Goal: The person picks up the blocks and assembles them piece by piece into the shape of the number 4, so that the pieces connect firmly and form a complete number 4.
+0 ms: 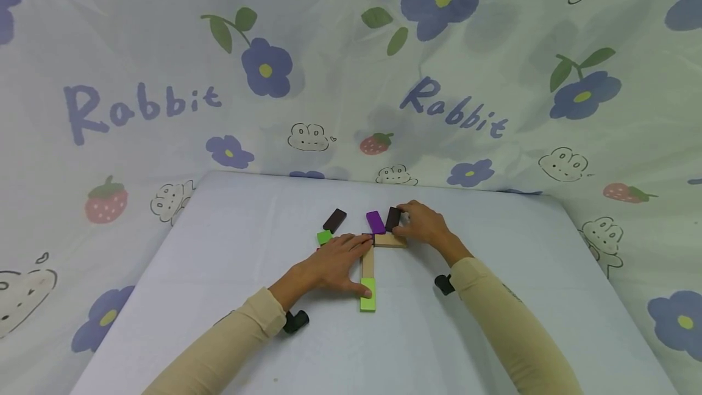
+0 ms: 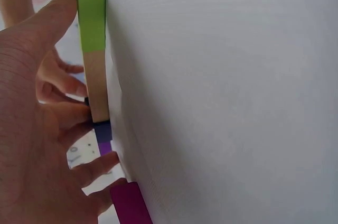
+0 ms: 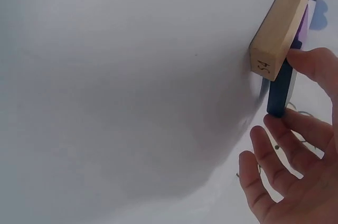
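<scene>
My left hand rests on a straight line of blocks. Its thumb lies on a light green block, while its fingertips touch a small dark block at the far end. Between those two is a plain wooden block. With thumb and index finger, my right hand pinches the ends of a dark block. That block stands just behind a second plain wooden block, marked 54 on its end in the right wrist view. A purple block is left of the pinched one.
Beyond my left hand lie a dark brown block and a bright green block. A magenta block is by the left little finger. Behind the white table hangs a patterned curtain.
</scene>
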Demonstrator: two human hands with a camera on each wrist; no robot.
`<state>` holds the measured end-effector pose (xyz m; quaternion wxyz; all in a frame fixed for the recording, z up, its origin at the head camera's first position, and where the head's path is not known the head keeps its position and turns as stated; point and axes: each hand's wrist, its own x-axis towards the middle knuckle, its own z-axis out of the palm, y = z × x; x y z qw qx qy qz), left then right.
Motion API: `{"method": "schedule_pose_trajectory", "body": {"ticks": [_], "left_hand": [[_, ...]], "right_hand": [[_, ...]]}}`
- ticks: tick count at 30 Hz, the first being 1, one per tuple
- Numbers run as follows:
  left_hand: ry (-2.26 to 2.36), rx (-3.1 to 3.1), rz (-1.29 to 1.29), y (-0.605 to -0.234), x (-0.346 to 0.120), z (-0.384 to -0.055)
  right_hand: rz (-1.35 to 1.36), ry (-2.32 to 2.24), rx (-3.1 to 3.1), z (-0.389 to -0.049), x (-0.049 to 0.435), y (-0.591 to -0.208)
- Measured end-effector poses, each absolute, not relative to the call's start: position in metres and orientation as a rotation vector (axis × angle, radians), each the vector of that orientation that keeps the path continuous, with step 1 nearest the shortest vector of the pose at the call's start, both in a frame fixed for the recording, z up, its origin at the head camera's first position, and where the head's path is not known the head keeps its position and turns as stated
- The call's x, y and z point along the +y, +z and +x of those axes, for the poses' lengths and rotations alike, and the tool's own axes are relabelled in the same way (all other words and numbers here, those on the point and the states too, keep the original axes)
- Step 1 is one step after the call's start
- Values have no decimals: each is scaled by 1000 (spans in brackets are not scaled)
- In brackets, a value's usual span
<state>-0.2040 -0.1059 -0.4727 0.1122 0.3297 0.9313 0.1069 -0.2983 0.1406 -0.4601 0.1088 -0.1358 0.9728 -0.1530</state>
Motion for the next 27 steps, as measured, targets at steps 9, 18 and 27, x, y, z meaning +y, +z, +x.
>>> {"method": "schedule_pose_trajectory", "body": {"ticks": [9, 18, 27], "left_hand": [[277, 2733, 955, -476, -105, -206], [290, 2735, 955, -474, -105, -205], [295, 2729, 961, -472, -105, -204]], "right_hand": [[-400, -420, 2857, -304, 136, -461], [-377, -413, 2826, -304, 138, -459], [-470, -447, 2818, -304, 137, -458]]}}
